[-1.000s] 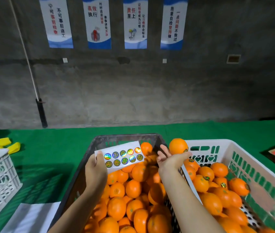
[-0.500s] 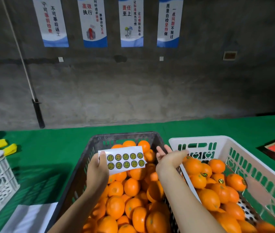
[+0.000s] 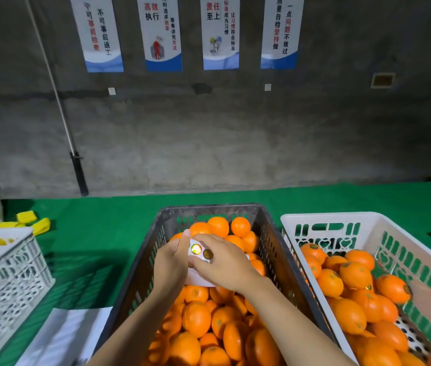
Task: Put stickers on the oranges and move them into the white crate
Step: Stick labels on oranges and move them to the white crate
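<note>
Stickers sit on a white sheet (image 3: 199, 280) held over the dark crate (image 3: 267, 228), at about 12 o'clock from the wrists. The left hand (image 3: 169, 265) grips the sheet's left edge, thumb on top. The right hand (image 3: 225, 262) lies across it, fingers (image 3: 203, 240) curled down onto the 2 stickers (image 3: 196, 249) still showing; whether one is pinched yet I cannot tell. Unlabelled oranges (image 3: 195, 318) fill the dark crate below the hands. Labelled oranges (image 3: 355, 276) lie in the white crate (image 3: 325, 216) at 3 o'clock, on the green worktop (image 3: 108, 233). By my reading the step is peeling a sticker. Next it must be lifted cleanly off the backing, then pressed onto an orange from the dark crate.
</note>
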`<state>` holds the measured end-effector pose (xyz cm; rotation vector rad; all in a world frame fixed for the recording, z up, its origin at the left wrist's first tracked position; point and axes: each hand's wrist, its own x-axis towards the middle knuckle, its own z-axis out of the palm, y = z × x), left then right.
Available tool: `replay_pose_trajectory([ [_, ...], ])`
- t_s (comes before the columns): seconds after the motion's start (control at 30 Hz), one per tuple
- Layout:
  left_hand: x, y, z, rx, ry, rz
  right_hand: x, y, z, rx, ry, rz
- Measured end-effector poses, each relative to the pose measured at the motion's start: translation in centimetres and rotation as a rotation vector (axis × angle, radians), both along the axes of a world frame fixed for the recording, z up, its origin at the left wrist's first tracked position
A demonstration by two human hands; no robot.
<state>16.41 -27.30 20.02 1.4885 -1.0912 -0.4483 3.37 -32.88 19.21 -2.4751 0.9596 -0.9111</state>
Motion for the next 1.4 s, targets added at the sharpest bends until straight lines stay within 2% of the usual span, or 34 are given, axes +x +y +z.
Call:
replay_pose_trajectory([
  [0.07,-0.2,0.2,0.3,0.012,0.056,0.005,-0.1,-0.2,0.0,0.067,-0.021,-0.009],
  [0.2,-0.4,-0.5,0.3,0.098,0.304,0.009,-0.3,-0.4,0.0,0.174,-0.144,-0.040],
  [0.27,-0.1,-0.6,0.3,0.086,0.250,-0.012,-0.6,-0.7,0.0,0.214,-0.210,-0.031],
  [0.4,0.2,-0.1,0.3,0.030,0.169,-0.188,-0.9,-1.0,0.0,0.311,-0.304,-0.029],
  [0.67,0.7,-0.6,0.0,0.063,0.039,-0.090,-0.7,-0.9,0.1,0.468,-0.384,-0.010],
  [0.8,1.2,-0.5,0.1,0.064,0.115,0.008,-0.7,-1.4,-0.1,0.472,-0.384,-0.063],
  [0.93,1.2,-0.4,0.3,0.045,0.150,0.086,-0.6,-1.8,-0.5,0.439,-0.301,-0.070],
  [1.13,1.4,-0.4,0.4,0.117,0.294,-0.061,-0.9,-1.6,0.1,0.563,-0.439,0.030],
  [1.27,1.6,-0.9,0.9,0.262,0.190,-0.111,-1.1,-1.6,0.5,0.606,-0.425,0.059],
  [1.4,1.7,-0.6,0.9,0.271,0.104,-0.126,-1.2,-1.6,0.3,0.630,-0.375,0.035],
])
